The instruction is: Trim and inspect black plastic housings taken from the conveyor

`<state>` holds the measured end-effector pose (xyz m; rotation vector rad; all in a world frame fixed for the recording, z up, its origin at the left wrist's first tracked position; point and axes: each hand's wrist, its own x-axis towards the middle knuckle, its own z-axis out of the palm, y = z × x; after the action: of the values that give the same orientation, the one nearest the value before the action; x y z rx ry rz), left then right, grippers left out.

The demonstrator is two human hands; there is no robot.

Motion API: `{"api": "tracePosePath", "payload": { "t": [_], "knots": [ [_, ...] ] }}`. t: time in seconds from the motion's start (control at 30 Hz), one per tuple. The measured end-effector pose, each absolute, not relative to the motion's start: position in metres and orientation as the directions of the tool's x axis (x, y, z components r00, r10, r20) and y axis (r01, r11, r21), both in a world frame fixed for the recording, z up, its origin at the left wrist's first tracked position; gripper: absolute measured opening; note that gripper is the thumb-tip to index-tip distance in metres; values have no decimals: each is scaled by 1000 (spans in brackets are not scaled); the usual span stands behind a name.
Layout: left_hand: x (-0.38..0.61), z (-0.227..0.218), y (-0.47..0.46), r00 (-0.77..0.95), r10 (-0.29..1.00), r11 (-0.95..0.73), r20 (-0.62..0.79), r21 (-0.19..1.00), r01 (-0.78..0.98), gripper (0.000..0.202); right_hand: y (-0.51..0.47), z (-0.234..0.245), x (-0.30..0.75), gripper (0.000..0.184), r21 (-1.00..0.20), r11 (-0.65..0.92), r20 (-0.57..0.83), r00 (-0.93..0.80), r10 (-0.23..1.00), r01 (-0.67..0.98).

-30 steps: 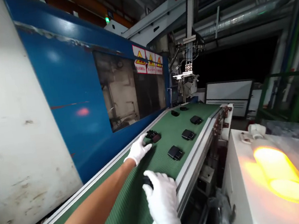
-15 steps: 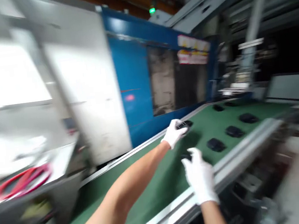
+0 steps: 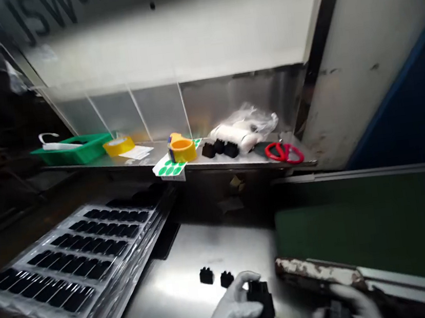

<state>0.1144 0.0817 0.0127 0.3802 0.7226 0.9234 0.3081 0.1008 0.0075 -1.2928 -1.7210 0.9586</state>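
My left hand (image 3: 229, 316), in a white glove, is closed around a black plastic part (image 3: 261, 300) above the metal table (image 3: 170, 288). Two smaller black parts stand on that table just beyond it, one (image 3: 206, 276) further left and the other (image 3: 226, 279) close to my fingers. At the lower right, my gloved right hand (image 3: 358, 303) is smeared by motion. Its fingers curl about another black part (image 3: 337, 314), whose outline is blurred.
Stacked clear trays (image 3: 75, 271) with rows of black parts lie left. A shelf (image 3: 244, 163) holds a green bin (image 3: 75, 151), yellow tape (image 3: 120, 145), a tape dispenser (image 3: 182, 150), green-dot stickers (image 3: 169, 168), black parts and red-handled scissors (image 3: 284, 152). A green conveyor belt (image 3: 370, 217) runs right.
The view has swung left from the conveyor to the metal table and trays. My hands have left the belt; black parts are now in them.
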Motion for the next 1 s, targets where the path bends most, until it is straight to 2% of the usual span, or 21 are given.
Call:
{"api": "tracePosePath", "payload": {
  "t": [0.07, 0.13, 0.17, 0.2, 0.27, 0.37, 0.53, 0.67, 0.83, 1.0],
  "knots": [
    [54, 10, 55, 317, 801, 592, -507, 596, -542, 62, 70, -7, 268, 48, -985, -141, -158, -175, 972, 104],
    [8, 18, 36, 253, 807, 587, -534, 675, -447, 69, 47, -13, 223, 51, -860, -458, -397, -269, 878, -225],
    [-10, 24, 30, 235, 813, 581, -533, 715, -388, 69, 39, -13, 202, 55, -778, -551, -457, -328, 827, -303],
    [-25, 29, 26, 225, 815, 579, -533, 743, -336, 67, 34, -12, 184, 59, -737, -600, -488, -370, 791, -312],
    [-47, 38, 20, 208, 814, 580, -542, 772, -260, 61, 30, -5, 154, 64, -709, -661, -540, -413, 733, -246],
    [-67, 48, 14, 191, 822, 570, -537, 787, -237, 62, 30, 10, 128, 65, -703, -693, -582, -431, 689, -159],
    [-84, 50, 10, 238, 843, 532, -482, 814, -233, 58, 29, 33, 106, 60, -728, -665, -535, -469, 703, -167],
    [-88, 45, 9, 220, 817, 569, -534, 809, -147, 64, 29, 42, 99, 61, -738, -660, -553, -436, 710, -139],
    [-85, 46, 9, 228, 865, 492, -447, 847, -202, 64, 28, 48, 100, 59, -751, -645, -565, -365, 740, -146],
    [-85, 46, 10, 234, 863, 497, -448, 836, -232, 63, 28, 50, 100, 58, -752, -646, -577, -346, 740, -129]
  ]
}}
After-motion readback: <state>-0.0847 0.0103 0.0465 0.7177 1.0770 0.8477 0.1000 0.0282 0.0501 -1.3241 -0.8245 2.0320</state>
